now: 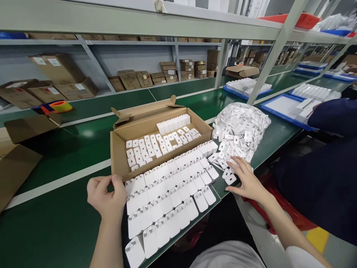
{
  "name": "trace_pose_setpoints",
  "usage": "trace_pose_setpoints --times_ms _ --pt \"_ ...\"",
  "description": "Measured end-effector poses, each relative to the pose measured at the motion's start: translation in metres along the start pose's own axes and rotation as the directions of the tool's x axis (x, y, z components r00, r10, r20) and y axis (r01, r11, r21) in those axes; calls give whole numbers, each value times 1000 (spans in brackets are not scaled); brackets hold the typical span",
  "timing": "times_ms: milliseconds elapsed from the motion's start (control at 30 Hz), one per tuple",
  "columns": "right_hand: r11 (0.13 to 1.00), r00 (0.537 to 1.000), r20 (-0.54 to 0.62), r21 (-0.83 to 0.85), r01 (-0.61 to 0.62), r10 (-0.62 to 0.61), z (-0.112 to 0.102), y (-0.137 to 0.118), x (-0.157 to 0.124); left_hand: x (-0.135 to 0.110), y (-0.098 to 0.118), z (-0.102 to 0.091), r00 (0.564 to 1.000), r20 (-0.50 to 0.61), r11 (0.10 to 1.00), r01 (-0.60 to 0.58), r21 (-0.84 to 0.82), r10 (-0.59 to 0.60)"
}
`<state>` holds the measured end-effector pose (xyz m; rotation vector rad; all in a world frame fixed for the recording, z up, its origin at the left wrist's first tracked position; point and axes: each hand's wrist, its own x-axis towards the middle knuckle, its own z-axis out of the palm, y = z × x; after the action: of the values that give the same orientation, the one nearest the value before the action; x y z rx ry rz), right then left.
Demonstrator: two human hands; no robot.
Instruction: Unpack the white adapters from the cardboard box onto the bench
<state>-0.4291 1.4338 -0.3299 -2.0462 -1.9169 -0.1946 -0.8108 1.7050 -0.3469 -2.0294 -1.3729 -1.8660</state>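
White plastic pieces (230, 179) are lying loose right of centre in the frame, just below and beside the fingertips of the right hand (245, 181), at the near edge of a heap spilling from a clear bag (242, 124). The right hand is spreading its fingers, the thumb standing well apart from them; the fingertips are reaching over the loose pieces, though whether they are touching any cannot be told. At lower left of centre, the left hand (107, 195) is curling its fingers beside the corner of an open cardboard box (134, 129); whether its thumb and forefinger are gripping anything cannot be told. White pronged blocks (164, 204) are standing in slanting rows between the hands, occupying the green bench (61, 216). More small white parts (150, 152) are lying inside the box. At the right edge, another person's dark sleeve (331, 117) is extending over a blue-rimmed tray (267, 109), while a pale post (276, 56) is crossing the upper right, partly blocking the view behind.
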Motion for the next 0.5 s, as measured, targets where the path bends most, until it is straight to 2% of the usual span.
trace_pose_setpoints --times_ms 67,167,267,500 --pt "1000 1000 20 -7 -4 4 8 5 -6 1 0 1 1000 -3 1000 -4 -5 4" --pt "1000 1000 -28 -7 11 -11 15 15 0 1 2 1 1000 -5 1000 19 -5 -19" --pt "998 997 -66 -29 48 -50 13 26 15 2 3 1 999 0 999 47 3 -47" --pt "987 984 -71 -18 159 -160 11 45 41 3 8 -1 993 32 994 109 13 -109"
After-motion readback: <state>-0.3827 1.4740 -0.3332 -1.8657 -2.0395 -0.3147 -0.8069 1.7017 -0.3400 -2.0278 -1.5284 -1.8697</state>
